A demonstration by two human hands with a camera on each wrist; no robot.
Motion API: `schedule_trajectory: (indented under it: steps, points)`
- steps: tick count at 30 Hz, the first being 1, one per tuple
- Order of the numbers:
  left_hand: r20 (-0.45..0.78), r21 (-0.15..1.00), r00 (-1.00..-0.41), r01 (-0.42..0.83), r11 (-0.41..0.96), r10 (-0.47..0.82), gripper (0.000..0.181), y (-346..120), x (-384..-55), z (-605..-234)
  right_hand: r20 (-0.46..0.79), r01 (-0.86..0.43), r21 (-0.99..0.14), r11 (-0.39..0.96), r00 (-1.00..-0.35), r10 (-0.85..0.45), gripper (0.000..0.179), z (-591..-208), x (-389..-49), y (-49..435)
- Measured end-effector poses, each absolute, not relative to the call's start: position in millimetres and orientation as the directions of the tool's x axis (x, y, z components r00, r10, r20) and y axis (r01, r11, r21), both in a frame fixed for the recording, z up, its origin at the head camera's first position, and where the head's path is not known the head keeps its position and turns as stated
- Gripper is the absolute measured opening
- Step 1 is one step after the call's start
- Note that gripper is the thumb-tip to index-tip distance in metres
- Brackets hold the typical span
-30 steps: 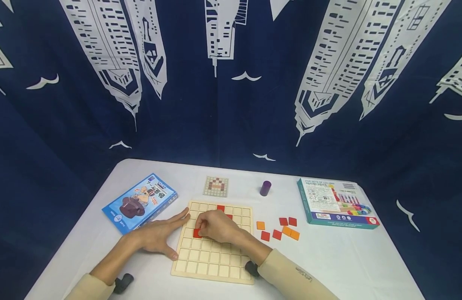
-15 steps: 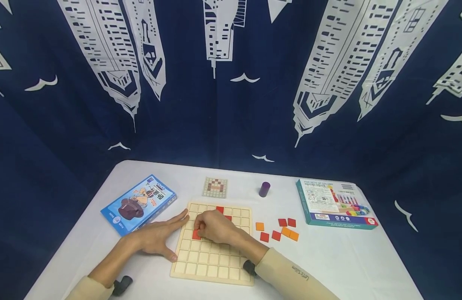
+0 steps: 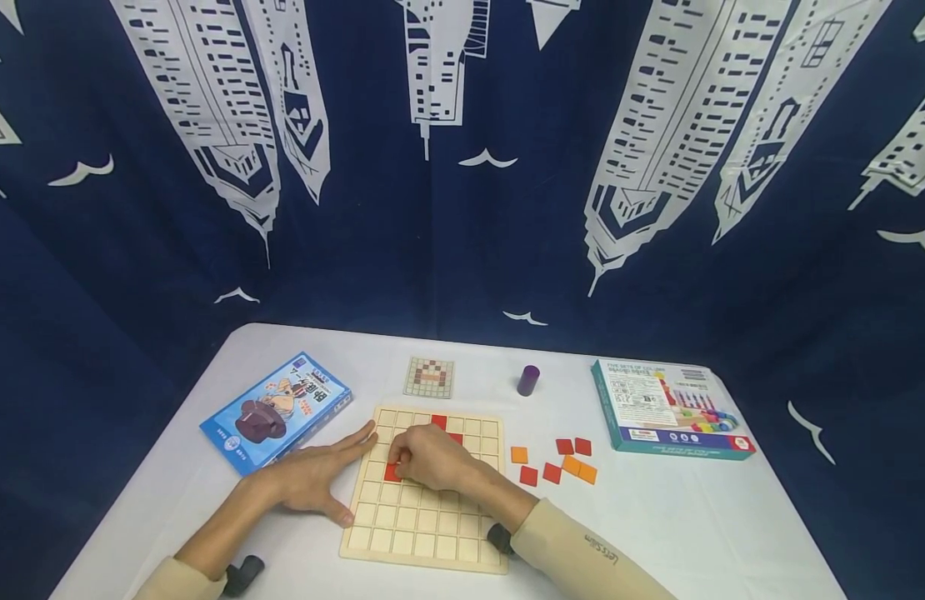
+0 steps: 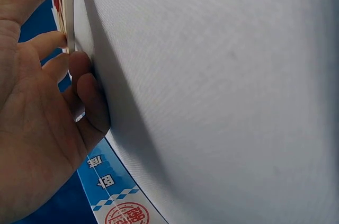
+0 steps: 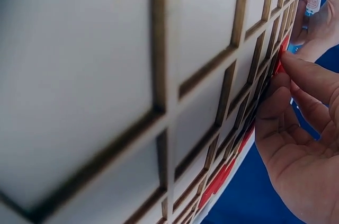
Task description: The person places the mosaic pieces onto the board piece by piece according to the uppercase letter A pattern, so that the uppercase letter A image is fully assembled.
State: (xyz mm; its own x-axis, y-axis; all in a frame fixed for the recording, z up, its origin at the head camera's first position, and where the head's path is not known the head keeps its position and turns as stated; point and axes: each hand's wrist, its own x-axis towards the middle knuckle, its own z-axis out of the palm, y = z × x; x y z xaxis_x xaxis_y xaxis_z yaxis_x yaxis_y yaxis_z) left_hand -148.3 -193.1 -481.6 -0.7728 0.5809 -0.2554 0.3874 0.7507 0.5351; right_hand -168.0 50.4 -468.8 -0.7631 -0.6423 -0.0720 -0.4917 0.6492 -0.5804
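A pale wooden grid board (image 3: 425,533) lies on the white table. My right hand (image 3: 432,457) is over its left middle, fingers curled, with thumb and fingertips at a red square tile (image 3: 392,472) in one of the cells. In the right wrist view the thumb (image 5: 307,70) meets that tile's edge. Two more red tiles (image 3: 439,422) show in the board near its far edge, partly behind the hand. My left hand (image 3: 312,477) spreads along the board's left side, thumb and fingertips right at the edge. The left wrist view shows its open palm (image 4: 42,113).
Several loose red tiles (image 3: 552,473) and orange tiles (image 3: 588,473) lie right of the board. Behind it are a small pattern card (image 3: 429,377) and a purple cylinder (image 3: 528,380). A blue game box (image 3: 278,412) lies left, a teal-edged box (image 3: 672,408) right.
Both hands stay almost in place, the right one at the red tile throughout. The whole head view shifts slightly down and to the left.
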Motion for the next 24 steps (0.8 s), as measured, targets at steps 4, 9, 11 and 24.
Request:
schedule_trajectory:
  steps: [4,9,11,24]
  points:
    - [-0.257,0.531,-0.774,0.387,0.754,0.578,0.123,-193,-149,-484,-0.08,-0.485,-0.591,0.645,-0.76,-0.645,0.008,-469,-168,53]
    - [-0.262,0.53,-0.776,0.382,0.757,0.574,0.123,-193,-150,-485,-0.066,-0.479,-0.635,0.607,-0.749,-0.66,0.011,-468,-169,67]
    - [-0.264,0.534,-0.775,0.379,0.756,0.574,0.123,-192,-150,-484,-0.059,-0.469,-0.657,0.59,-0.748,-0.661,0.013,-468,-169,77]
    - [-0.27,0.523,-0.788,0.363,0.771,0.554,0.125,-191,-149,-485,-0.07,-0.361,-0.669,0.649,-0.84,-0.539,0.013,-463,-169,177]
